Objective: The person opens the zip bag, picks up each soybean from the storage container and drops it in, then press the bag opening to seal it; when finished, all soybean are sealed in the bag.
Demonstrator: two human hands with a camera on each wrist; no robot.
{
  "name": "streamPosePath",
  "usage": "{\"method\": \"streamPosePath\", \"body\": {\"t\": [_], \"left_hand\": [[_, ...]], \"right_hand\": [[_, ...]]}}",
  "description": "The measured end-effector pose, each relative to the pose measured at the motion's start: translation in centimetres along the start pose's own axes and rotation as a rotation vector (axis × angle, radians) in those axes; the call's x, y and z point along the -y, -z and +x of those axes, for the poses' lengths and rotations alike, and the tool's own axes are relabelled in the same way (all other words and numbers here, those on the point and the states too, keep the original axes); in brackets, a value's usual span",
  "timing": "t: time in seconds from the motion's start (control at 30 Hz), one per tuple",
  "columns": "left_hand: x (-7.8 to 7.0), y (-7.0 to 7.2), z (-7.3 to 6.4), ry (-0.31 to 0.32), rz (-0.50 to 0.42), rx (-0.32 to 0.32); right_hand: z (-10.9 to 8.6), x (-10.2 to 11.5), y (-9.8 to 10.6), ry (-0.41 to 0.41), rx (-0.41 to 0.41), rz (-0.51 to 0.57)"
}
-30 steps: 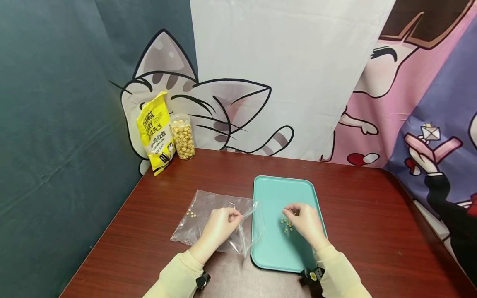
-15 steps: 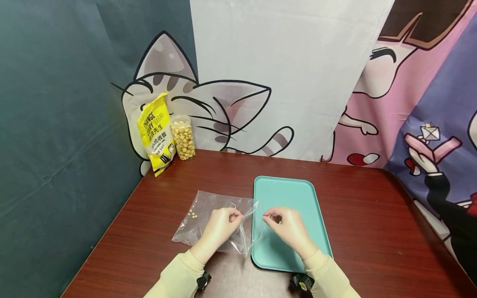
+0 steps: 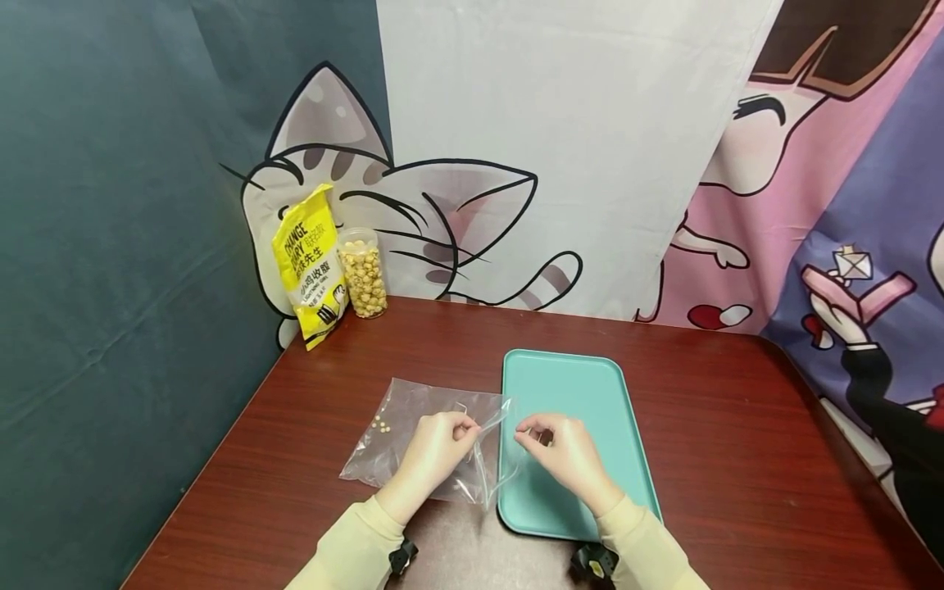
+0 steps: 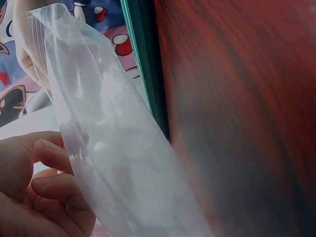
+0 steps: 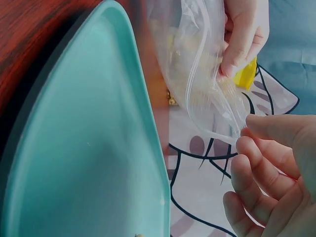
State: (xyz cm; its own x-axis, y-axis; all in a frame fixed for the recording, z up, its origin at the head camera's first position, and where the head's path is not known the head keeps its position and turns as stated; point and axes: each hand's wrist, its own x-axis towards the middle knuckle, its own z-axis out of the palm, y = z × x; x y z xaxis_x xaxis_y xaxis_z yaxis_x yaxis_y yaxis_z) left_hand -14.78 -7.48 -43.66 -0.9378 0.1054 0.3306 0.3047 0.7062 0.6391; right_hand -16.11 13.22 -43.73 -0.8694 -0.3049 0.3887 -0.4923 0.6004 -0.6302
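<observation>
A clear zip-lock bag (image 3: 424,397) lies partly on the table, its mouth raised toward the tray. Several small pale round pieces (image 3: 380,425) sit in its far left part. My left hand (image 3: 438,442) pinches the bag's upper edge between thumb and index finger. At the bag's mouth, over the tray's left side, is my right hand (image 3: 568,455), thumb and index tips brought together at the zip edge (image 5: 224,106). I cannot tell what lies between these fingertips. The turquoise tray (image 3: 560,377) is under the right hand, which hides the loose pieces there.
At the back left a yellow snack bag (image 3: 310,266) leans against the wall cloth, beside a clear jar (image 3: 362,274) of yellowish popcorn-like pieces. A cat-print cloth (image 3: 472,213) hangs behind the reddish-brown table (image 3: 730,426).
My right hand has moved left, from the loose pieces on the tray to the bag's mouth. The left hand still holds the bag's edge in the same place.
</observation>
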Motion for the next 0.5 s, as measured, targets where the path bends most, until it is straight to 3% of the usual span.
{"method": "streamPosePath", "body": {"t": [0.5], "left_hand": [[0.1, -0.1, 0.0, 0.013, -0.005, -0.001]], "right_hand": [[0.3, -2.2, 2.4, -0.107, -0.06, -0.036]]}}
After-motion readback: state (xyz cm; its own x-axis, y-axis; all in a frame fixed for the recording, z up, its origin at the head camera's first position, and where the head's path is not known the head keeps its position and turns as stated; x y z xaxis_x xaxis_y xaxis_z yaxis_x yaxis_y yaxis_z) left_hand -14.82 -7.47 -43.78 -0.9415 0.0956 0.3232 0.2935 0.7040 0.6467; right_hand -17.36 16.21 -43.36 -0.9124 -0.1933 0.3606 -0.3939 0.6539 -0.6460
